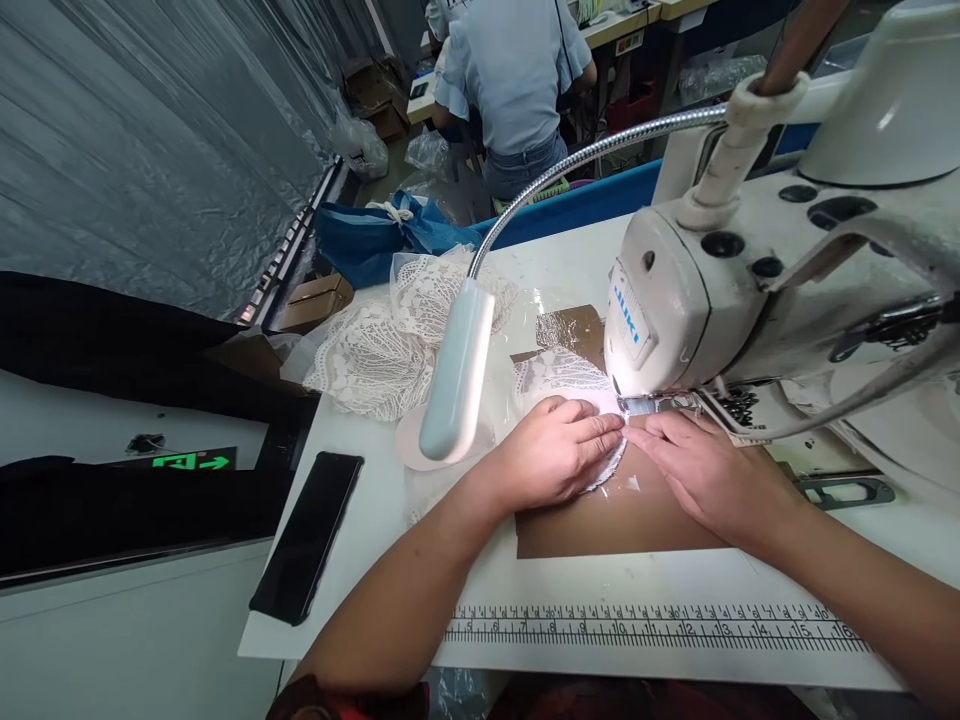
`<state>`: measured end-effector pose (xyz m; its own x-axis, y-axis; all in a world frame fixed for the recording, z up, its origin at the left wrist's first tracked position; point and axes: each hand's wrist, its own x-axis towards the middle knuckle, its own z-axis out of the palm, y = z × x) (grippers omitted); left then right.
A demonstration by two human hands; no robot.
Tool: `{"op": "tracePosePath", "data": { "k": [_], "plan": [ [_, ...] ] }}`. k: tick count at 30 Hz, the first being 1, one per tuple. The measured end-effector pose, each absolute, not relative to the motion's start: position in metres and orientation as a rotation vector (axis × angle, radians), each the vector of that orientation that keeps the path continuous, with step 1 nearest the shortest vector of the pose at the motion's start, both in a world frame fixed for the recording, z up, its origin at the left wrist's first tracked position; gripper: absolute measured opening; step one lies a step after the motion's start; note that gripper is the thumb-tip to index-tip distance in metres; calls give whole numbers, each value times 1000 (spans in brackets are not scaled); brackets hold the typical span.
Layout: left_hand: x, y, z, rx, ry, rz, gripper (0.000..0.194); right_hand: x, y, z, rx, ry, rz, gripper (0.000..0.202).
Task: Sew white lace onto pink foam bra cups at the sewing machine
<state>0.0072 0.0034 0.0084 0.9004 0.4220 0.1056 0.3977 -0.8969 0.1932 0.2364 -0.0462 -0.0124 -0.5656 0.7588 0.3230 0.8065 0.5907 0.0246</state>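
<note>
A white lace-covered piece point(559, 372), rounded like a cup, lies under the head of a sewing machine point(667, 300). My left hand point(559, 450) rests flat on it, fingers stretched toward the needle area and touching the fabric. From the other side, my right hand point(697, 465) comes in with fingertips closed at the fabric's edge, just in front of the presser foot; the pinch itself is partly hidden. Both sets of fingertips nearly meet there. Brown board point(600, 530) lies beneath the hands and the lace piece.
More lace pieces point(375, 355) are heaped at the table's left. A lamp point(457, 370) on a bent metal neck hangs before them. A black phone point(307, 535) lies near the left edge, and a printed ruler point(637, 628) runs along the front. Another person point(514, 90) sits beyond.
</note>
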Motion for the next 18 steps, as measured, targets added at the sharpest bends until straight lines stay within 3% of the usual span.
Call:
{"op": "tracePosePath", "data": {
  "k": [6,18],
  "plan": [
    [13,-1,11,2883,761,165,44,232,-47,-14,-1361,-2490,-379,39],
    [18,-5,6,2906,821,265,44,234,-48,-20,-1404,-2477,-330,43]
  ]
}}
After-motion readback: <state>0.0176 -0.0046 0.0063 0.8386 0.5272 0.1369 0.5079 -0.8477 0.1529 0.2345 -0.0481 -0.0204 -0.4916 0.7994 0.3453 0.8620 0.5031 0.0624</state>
